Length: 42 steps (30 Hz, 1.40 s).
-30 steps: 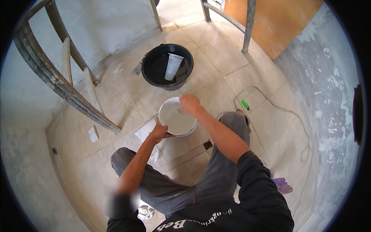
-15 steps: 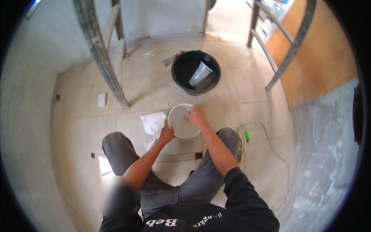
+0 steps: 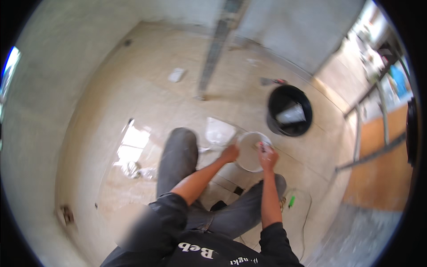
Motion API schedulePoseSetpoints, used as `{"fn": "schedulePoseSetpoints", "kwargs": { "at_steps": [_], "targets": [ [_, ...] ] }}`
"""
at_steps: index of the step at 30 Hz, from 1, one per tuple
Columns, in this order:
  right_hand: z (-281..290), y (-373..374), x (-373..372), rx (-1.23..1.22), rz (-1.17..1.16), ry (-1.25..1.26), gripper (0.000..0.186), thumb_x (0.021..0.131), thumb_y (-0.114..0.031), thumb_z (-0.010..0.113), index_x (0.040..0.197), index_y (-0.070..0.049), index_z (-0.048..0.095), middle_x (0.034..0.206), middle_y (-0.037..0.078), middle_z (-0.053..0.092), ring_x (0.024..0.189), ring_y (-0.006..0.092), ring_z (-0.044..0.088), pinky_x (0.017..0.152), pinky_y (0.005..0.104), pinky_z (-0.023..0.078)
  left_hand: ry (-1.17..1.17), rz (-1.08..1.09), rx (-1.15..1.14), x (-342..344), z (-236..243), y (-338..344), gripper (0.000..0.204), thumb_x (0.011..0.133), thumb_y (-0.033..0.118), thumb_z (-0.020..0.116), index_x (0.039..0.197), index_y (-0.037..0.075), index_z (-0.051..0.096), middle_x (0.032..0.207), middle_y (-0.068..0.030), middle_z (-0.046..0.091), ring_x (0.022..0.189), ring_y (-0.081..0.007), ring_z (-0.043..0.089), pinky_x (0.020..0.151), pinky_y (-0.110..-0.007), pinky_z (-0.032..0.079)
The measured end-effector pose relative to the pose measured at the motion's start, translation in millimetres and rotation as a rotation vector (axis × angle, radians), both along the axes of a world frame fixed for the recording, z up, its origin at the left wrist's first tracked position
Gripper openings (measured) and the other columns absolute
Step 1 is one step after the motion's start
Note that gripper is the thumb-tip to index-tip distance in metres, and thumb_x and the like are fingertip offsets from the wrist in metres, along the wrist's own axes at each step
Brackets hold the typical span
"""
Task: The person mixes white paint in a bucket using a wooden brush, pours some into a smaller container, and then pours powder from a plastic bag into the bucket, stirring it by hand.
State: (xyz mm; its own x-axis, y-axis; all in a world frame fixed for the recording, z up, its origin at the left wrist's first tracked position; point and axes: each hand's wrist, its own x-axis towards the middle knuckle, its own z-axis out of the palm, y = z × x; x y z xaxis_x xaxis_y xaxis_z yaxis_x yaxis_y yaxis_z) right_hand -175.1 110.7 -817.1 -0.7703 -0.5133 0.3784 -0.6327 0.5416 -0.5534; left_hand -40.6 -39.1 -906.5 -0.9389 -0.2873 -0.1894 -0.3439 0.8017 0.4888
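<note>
My left hand (image 3: pixel 230 153) is closed on the left rim of a white bucket (image 3: pixel 247 159) of pale, creamy material, held between my bent legs. My right hand (image 3: pixel 269 156) is closed round a small red-handled tool (image 3: pixel 262 146) at the bucket's right side; the tool's working end is too blurred to make out. A white plastic bag or sheet (image 3: pixel 219 129) lies on the floor just left of the bucket. Beyond, a black tub (image 3: pixel 302 124) holds a translucent cup (image 3: pixel 290 115), with a red-handled scraper (image 3: pixel 273 82) on the floor behind it.
Ladder-like frames (image 3: pixel 215 53) stand at the back and right (image 3: pixel 369 151), beside an orange board (image 3: pixel 378 178). Walls curve round both sides, with a doorway (image 3: pixel 344 75) at back right. Crumpled plastic (image 3: pixel 132 170), a white block (image 3: pixel 176 74), a green cylinder (image 3: pixel 292 201) and a cable (image 3: pixel 304 231) lie about.
The view has swung leftward, so tub, bucket and hands appear further right and more left wall and floor show. Both hands remain at the bucket.
</note>
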Motion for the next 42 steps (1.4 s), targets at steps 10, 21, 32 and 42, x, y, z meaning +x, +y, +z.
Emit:
{"fn": "schedulePoseSetpoints", "kwargs": {
  "at_steps": [10, 21, 32, 42],
  "targets": [
    [-5.9, 12.3, -2.8, -0.047, 0.075, 0.131, 0.010, 0.077, -0.013, 0.070, 0.081, -0.005, 0.070, 0.073, 0.012, 0.066, 0.066, 0.0287, 0.063, 0.061, 0.0386, 0.050, -0.090, 0.073, 0.160, -1.2, 26.8, 14.5, 0.040, 0.083, 0.012, 0.048, 0.116, -0.011, 0.050, 0.098, -0.0281, 0.060, 0.089, -0.0401, 0.061, 0.080, -0.049, 0.049],
    [11.2, -14.4, 1.7, -0.225, 0.273, 0.045, 0.005, 0.074, -0.004, 0.070, 0.079, -0.003, 0.068, 0.076, 0.010, 0.066, 0.071, 0.0266, 0.060, 0.066, 0.0368, 0.048, -0.149, 0.500, 0.537, 16.6, 66.8, 8.6, 0.067, 0.086, 0.015, 0.042, 0.146, 0.012, 0.013, 0.108, -0.0320, 0.058, 0.100, -0.0471, 0.057, 0.087, -0.053, 0.044],
    [20.8, -50.6, 34.6, -0.140, 0.321, -0.055, 0.006, 0.074, -0.007, 0.071, 0.076, -0.003, 0.066, 0.070, 0.009, 0.063, 0.069, 0.0264, 0.058, 0.064, 0.0383, 0.047, -0.021, 0.636, 0.614, 56.3, 55.2, -8.8, 0.063, 0.085, 0.010, 0.042, 0.144, 0.012, 0.018, 0.092, -0.0351, 0.060, 0.087, -0.0515, 0.058, 0.079, -0.058, 0.044],
    [5.8, -49.0, 41.9, -0.078, 0.185, 0.015, 0.010, 0.077, -0.009, 0.069, 0.071, -0.003, 0.066, 0.066, 0.010, 0.062, 0.066, 0.0269, 0.057, 0.061, 0.0391, 0.046, 0.085, 0.524, 0.409, 61.3, 38.5, -8.1, 0.067, 0.083, 0.009, 0.045, 0.144, 0.004, 0.017, 0.080, -0.0338, 0.060, 0.076, -0.0498, 0.059, 0.074, -0.057, 0.046]
  ]
}}
